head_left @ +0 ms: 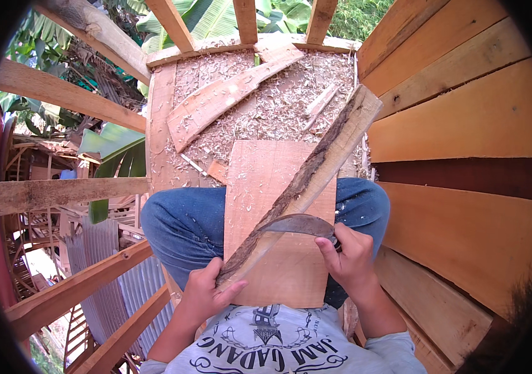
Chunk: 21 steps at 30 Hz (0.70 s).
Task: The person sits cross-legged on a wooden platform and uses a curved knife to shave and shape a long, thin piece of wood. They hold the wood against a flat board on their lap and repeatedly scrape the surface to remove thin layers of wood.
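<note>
A long strip of wood with rough dark bark along one edge slants across a flat wooden board on my lap. My left hand grips the strip's near end. In my right hand is a curved sickle-like knife, its handle mostly hidden by my fingers. The grey blade arcs leftward over the strip, its tip at the bark edge just beyond my left hand. My legs in blue jeans are folded under the board.
Wood shavings litter the plank floor ahead. A wide wooden offcut and small slivers lie among them. Slatted rails stand at my left, with corrugated sheets beyond. A plank wall rises close at my right.
</note>
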{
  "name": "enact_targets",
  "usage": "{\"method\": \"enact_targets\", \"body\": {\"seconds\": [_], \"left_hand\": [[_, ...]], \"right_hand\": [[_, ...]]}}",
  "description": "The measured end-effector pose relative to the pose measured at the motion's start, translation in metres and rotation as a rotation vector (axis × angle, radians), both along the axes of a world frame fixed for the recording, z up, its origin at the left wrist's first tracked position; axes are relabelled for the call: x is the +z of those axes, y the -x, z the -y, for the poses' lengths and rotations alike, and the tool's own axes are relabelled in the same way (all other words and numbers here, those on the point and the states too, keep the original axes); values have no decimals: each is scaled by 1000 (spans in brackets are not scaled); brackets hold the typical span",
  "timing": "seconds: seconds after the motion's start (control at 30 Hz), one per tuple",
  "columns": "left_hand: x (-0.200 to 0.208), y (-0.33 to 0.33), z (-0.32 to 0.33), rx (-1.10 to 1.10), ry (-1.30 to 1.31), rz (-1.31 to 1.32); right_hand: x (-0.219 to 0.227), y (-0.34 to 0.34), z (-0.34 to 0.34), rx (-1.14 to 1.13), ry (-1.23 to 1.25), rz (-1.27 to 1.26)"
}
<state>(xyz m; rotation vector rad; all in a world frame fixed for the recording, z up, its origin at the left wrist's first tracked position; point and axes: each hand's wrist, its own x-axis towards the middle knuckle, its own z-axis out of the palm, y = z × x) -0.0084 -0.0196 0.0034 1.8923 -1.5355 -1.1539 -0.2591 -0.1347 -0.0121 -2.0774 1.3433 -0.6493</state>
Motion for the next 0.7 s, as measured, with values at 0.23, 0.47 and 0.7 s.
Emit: {"method": "enact_targets", "body": {"seconds": [0.23,0.47,0.7], "left_hand": [[9,12,-16,7,-17,23],[14,15,-35,24,3,-24],[21,24,-23,19,44,6]], "right_hand": [[9,12,21,-122,115,-49],[18,36,38,-312,23,-42],[27,4,11,-36,102,-76]]}}
